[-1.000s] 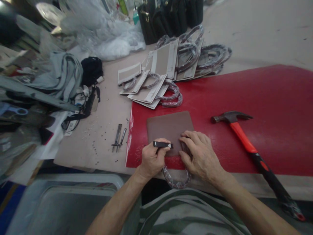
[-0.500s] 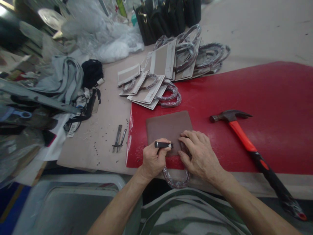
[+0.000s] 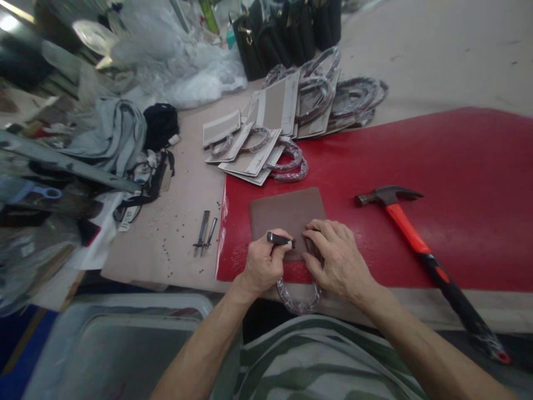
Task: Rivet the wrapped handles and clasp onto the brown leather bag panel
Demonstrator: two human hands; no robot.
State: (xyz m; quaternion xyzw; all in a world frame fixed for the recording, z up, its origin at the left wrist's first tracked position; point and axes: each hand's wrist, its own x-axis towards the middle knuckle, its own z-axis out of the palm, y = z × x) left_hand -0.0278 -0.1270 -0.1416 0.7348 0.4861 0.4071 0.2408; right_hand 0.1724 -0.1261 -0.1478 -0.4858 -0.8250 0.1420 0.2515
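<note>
A brown leather panel (image 3: 287, 211) lies on the red mat, with a plastic-wrapped loop handle (image 3: 298, 304) projecting from its near edge past the table's edge. In my left hand (image 3: 262, 261) is a short black tool (image 3: 278, 239) with a pale tip, gripped between thumb and fingers. The tip points right and is close to the panel's surface; whether it touches, I cannot tell. My right hand (image 3: 339, 258) presses bent fingers and thumb on the panel's right part, about the handle's end, which it partly hides.
A claw hammer (image 3: 410, 230) lies at right on the red mat (image 3: 458, 166). Two slim metal punches (image 3: 204, 233) and dark bits are on the left. Behind are stacked panels with wrapped handles (image 3: 270, 111) and black bags (image 3: 287, 39). A grey bin (image 3: 137, 303) stands below left.
The short tool's handle has tilted slightly, its left end now higher. My right hand stays in place on the panel. The whole view has shifted a little.
</note>
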